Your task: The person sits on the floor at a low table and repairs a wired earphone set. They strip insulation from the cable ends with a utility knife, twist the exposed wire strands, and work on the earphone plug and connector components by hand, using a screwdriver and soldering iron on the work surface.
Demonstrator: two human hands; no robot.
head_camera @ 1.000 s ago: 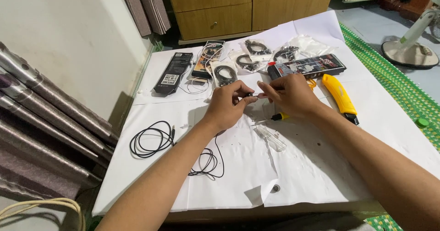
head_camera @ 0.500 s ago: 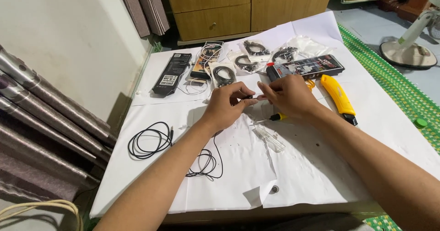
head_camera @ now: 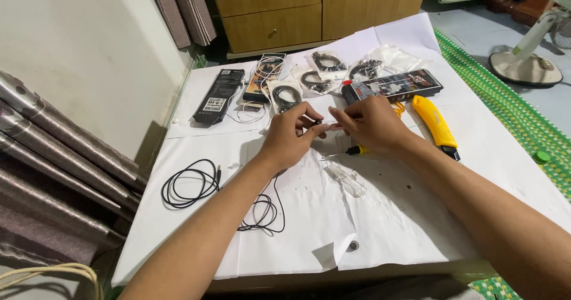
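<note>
We see matt white paper sheets [head_camera: 380, 217] covering the counter, creased and smooth. The yellow utility knife [head_camera: 435, 121] at right looks like glossy plastic. The coiled black cable [head_camera: 189, 186] at left has a smooth rubbery sheath. Far across, the clear plastic bags [head_camera: 324, 77] shine. The black box [head_camera: 219, 95] looks like matt cardboard. The cabinet [head_camera: 321, 8] beyond is varnished wood.
</note>
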